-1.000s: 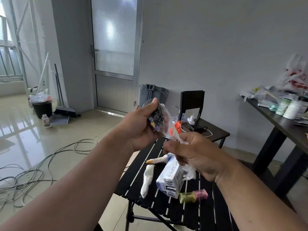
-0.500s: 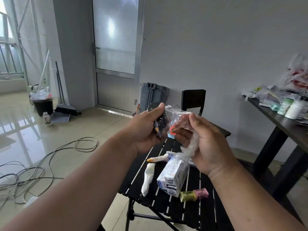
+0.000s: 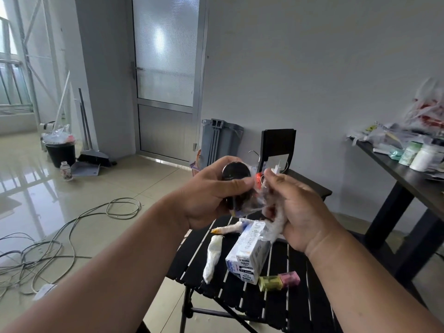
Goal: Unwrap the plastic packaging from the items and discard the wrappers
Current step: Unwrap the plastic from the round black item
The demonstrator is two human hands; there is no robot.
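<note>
Head view, largest to smallest. Wall and door (image 3: 165, 75) fill the upper frame; floor w/ cables (image 3: 60, 239) lower left; bin (image 3: 60, 152) at left edge. A second bin (image 3: 219, 140) stands centre, against the wall. Black slatted table (image 3: 298, 306) lower centre carries a carton (image 3: 249, 253), two white wrapped pieces (image 3: 212, 258), and small green/pink blocks (image 3: 280, 281).

Our two forearms rise from the bottom corners and meet at frame centre, above the table. Left hand (image 3: 206, 200) grips a dark round item (image 3: 235, 173), thumb across its front, fingers curled behind. Right hand (image 3: 300, 212) pinches clear wrapper (image 3: 259, 203) bunched betw. fingers and palm, a tail of film hanging down toward the carton. Hands are close together, nearly touching, film stretched betw. them. Something orange shows inside the film; we cannot tell what.

Handling, as we judge it: film is thin, light, slippery, prob. stretches before it tears; best taken at the bunched loose end, not the taut face. Item looks rigid and small, so a firm grip around the rim should suit it. Wrapper not yet off; discard step pending.
</note>
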